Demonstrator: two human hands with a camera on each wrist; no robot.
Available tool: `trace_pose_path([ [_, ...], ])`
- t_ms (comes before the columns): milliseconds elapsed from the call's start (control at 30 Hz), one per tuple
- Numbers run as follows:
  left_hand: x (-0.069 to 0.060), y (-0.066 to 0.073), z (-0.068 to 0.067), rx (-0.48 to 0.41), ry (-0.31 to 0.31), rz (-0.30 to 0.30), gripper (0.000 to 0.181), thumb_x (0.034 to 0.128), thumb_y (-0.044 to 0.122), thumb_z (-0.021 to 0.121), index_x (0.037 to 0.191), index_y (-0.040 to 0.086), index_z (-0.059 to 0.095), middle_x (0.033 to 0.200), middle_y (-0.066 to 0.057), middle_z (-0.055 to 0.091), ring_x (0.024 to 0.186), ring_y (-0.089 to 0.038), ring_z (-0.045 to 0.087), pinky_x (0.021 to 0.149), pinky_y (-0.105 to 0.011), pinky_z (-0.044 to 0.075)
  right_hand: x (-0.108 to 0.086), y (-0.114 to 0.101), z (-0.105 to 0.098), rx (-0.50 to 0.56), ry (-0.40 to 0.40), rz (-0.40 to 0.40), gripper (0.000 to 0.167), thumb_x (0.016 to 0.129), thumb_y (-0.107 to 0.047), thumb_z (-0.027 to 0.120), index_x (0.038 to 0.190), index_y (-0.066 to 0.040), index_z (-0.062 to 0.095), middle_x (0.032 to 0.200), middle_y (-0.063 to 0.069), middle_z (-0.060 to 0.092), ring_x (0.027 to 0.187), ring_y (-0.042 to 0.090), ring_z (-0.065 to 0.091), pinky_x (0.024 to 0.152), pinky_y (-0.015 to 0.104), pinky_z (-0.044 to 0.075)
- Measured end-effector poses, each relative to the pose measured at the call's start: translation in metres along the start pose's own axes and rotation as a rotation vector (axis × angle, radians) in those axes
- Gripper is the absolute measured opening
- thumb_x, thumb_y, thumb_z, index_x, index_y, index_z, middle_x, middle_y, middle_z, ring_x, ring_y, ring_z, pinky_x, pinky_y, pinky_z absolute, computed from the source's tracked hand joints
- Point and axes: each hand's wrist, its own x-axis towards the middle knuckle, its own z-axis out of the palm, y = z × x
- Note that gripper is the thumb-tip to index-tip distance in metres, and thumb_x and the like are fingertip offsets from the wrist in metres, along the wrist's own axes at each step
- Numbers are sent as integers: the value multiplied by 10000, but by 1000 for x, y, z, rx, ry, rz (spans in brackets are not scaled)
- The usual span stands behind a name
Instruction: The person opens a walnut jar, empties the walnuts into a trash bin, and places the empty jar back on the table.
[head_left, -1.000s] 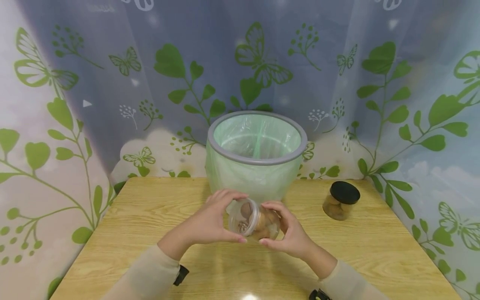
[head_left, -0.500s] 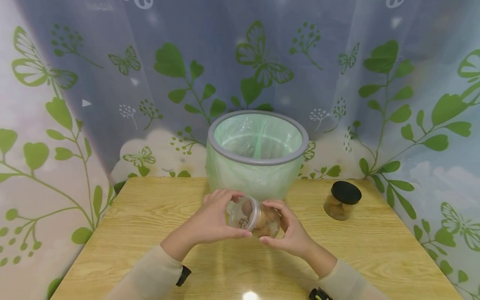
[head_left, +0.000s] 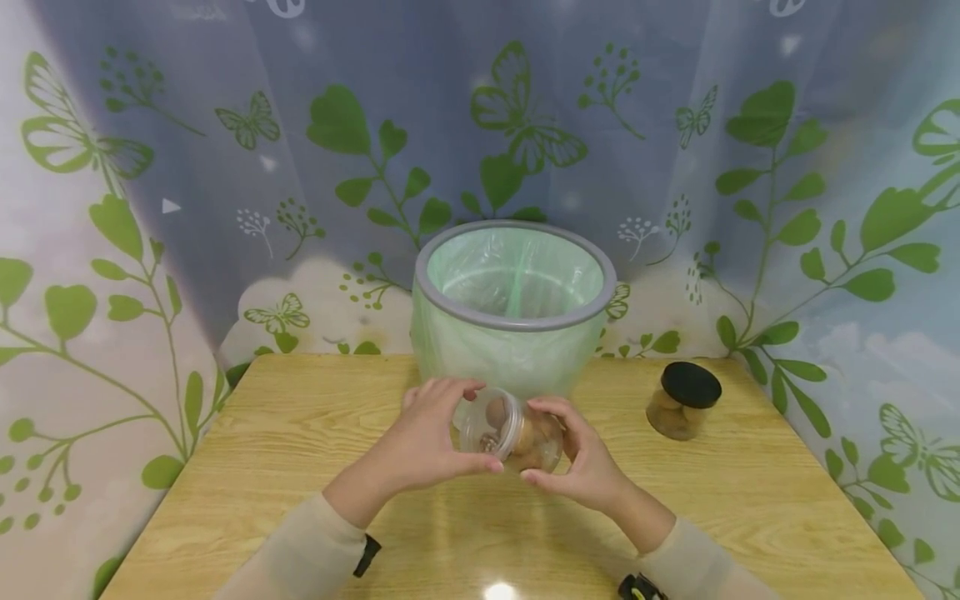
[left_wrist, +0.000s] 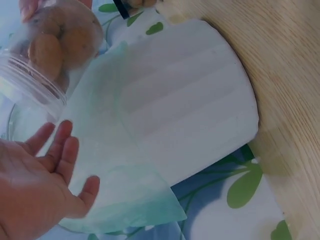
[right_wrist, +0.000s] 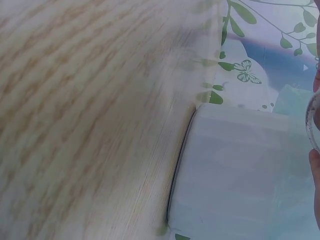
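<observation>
A clear plastic jar [head_left: 542,446] of brown rounded lumps is held tilted above the table, its threaded end facing left. My right hand [head_left: 588,475] grips the body from the right, thumb below and fingers above. From the left, my left hand [head_left: 423,433] has thumb and fingers round the threaded end; whether a clear lid sits there, I cannot tell. In the left wrist view, the fingers of the left hand [left_wrist: 45,185] lie close under the threads of the jar [left_wrist: 60,45]. Only a sliver of the jar's rim [right_wrist: 309,120] shows in the right wrist view.
Behind the hands stands a bin [head_left: 517,323] with a grey rim and a pale green liner. A second jar of brown lumps with a black lid [head_left: 690,385] is at the right of the wooden table [head_left: 300,417]. A patterned curtain [head_left: 420,67] hangs behind.
The left thumb has slid slightly right and up along the jar's threaded end. The jar and both hands have risen very little. Bin and second jar stay put.
</observation>
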Motion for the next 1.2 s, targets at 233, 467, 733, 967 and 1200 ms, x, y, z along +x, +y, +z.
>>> trace_pose_path([
  [233,2,-7,-7,-18,-67,136,1155,620,618,875,1569,249,331,1559,19,387,1412,-242,335,1108,-607,235,-1,1,-2,8,-6,-7,829,690,188,806,1410,73,410,1385,159,440,1269,201,482,1013,299,465],
  [467,5,-10,-13,-18,-129,189,1130,635,430,941,1572,251,336,1546,12,407,1395,-244,351,1124,-613,218,-2,1,-2,10,-19,13,819,699,177,807,1408,68,412,1392,141,437,1273,195,476,1034,296,447],
  [733,6,-10,-15,-2,-136,189,1078,644,427,938,1550,234,387,1496,0,461,1356,-235,389,1111,-591,248,-2,2,-1,14,-31,17,821,702,181,806,1411,67,408,1393,142,433,1280,196,469,1050,294,430],
  [967,6,-10,-13,8,-121,179,1067,675,517,899,1557,240,365,1452,12,480,1356,-221,387,1113,-567,254,-2,1,-1,8,-20,0,819,696,181,808,1405,73,413,1392,139,439,1276,195,477,1040,287,439],
  [1200,4,-8,-11,-1,-107,127,957,718,648,811,1497,247,428,1330,91,521,1259,-143,416,1066,-509,291,-1,0,-1,4,-12,-2,818,689,179,815,1400,68,428,1389,138,444,1272,192,483,1035,292,447],
])
